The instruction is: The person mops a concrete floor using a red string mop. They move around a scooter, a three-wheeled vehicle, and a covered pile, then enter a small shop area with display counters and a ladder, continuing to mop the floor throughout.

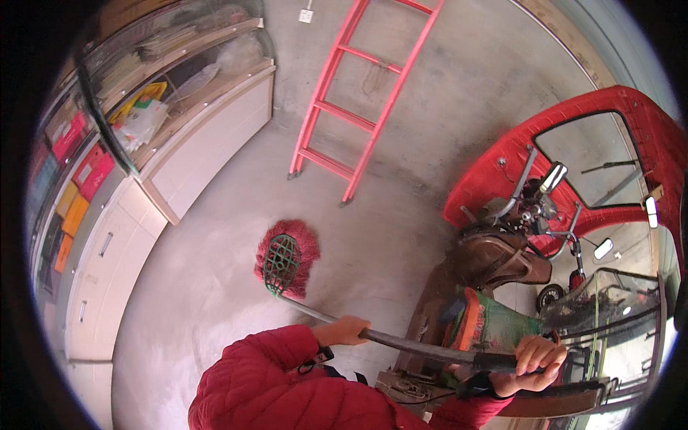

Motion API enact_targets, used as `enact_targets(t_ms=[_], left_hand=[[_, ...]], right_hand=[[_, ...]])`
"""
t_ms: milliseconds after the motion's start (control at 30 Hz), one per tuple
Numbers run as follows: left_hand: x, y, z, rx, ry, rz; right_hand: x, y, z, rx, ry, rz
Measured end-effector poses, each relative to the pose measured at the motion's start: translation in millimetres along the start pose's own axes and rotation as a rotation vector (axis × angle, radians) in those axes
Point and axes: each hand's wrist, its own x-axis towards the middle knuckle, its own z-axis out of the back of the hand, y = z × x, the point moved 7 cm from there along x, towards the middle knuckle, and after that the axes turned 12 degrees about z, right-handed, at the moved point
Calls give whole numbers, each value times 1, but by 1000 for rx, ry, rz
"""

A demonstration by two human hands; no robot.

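A long-handled mop (pixel 430 349) slants across the view in both my hands. Its head, a green plastic lattice (pixel 282 264) over shaggy red strands (pixel 304 240), rests on the grey floor. My left hand (pixel 344 331) is closed around the middle of the shaft. Farther up, by the dark grip at the top end, my right hand (pixel 532 364) has its fingers curled around the handle. Red padded sleeves cover both my arms, and a dark band circles my right wrist.
A red ladder (pixel 358 125) leans on the far wall. At the right stands a red-cabbed three-wheeled vehicle (pixel 494 172), with a green and orange sack (pixel 487 319) beside its seat. Glass-fronted cabinets (pixel 115 247) line the left side.
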Motion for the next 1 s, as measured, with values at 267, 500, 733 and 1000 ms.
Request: enact_targets(t_ms=[267,500,733,1000], left_hand=[[41,-9,55,2,-196,-27],[152,93,145,0,-361,-33],[240,240,226,-47,-690,81],[235,328,247,-101,-873,390]], right_hand=[[30,-7,-21,-11,-18,43],[20,-141,-50,-339,0,12],[-1,-315,-85,-309,250,-256],[-40,-410,-106,-514,444,-411]])
